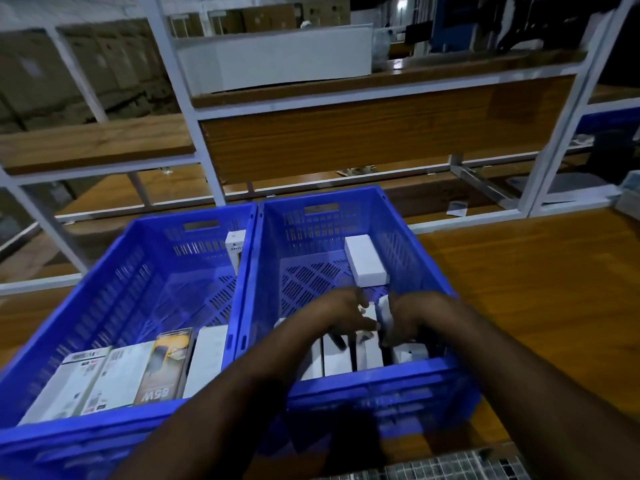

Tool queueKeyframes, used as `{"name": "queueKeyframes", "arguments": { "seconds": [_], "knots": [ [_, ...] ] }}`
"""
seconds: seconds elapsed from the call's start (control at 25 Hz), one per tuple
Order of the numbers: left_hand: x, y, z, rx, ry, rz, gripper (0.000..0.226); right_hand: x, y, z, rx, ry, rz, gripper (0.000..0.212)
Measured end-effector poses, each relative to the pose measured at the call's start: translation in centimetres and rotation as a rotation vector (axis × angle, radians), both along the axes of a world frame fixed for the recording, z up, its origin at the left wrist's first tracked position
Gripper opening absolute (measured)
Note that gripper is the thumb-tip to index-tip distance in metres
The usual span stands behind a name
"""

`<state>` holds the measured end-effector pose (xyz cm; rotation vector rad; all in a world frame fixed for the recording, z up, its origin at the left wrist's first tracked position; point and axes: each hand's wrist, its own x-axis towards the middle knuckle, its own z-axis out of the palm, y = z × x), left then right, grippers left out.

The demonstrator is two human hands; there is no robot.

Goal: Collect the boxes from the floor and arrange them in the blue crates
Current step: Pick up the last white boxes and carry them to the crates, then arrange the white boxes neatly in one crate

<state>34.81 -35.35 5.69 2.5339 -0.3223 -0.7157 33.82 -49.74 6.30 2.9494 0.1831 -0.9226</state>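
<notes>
I see two blue crates side by side on a wooden surface. Both hands are inside the right crate (433, 367), near its front wall. The left hand (341, 311) and the right hand (412, 315) are close together, and between them they grip a small white box (372, 315); motion blur hides exactly how the fingers lie. Below the hands, a row of white boxes (341, 358) stands along the front wall. One more white box (365, 265) lies flat at the far right of this crate. The left crate (114, 271) holds four boxes (131, 372) in a row along its front wall and one upright box (234, 249) at its far right corner.
</notes>
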Motion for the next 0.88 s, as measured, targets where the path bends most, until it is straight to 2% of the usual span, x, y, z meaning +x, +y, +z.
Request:
{"name": "queueKeyframes", "arguments": {
  "seconds": [0.08,0.16,0.36,0.48,0.56,0.64,0.72,0.88],
  "knots": [
    [0.9,1.0,0.6,-0.141,0.014,0.144,0.048,0.9,-0.2,1.3,-0.020,0.024,0.023,0.067],
    [1.6,2.2,1.2,-0.270,0.006,0.279,0.044,1.4,-0.1,2.0,-0.018,0.049,0.055,0.062],
    [1.7,5.8,1.1,-0.304,-0.200,0.416,0.032,2.4,-0.2,-0.2,-0.075,0.251,0.040,0.046],
    [1.9,7.0,0.6,-0.333,-0.271,0.460,0.029,2.4,-0.1,0.8,-0.111,0.145,0.139,0.045],
    [2.3,7.5,0.6,-0.384,-0.316,0.484,0.028,2.6,0.5,1.7,-0.142,-0.042,0.153,0.051],
    [3.0,7.9,0.6,-0.430,-0.383,0.505,0.027,2.8,1.3,2.7,-0.098,-0.263,0.123,0.051],
    [3.7,8.3,0.6,-0.466,-0.445,0.519,0.023,3.4,2.9,3.5,0.020,-0.378,0.108,0.048],
    [5.1,9.0,0.6,-0.459,-0.507,0.471,0.017,5.3,8.2,2.7,0.210,-0.246,0.097,0.047]
  ]
}}
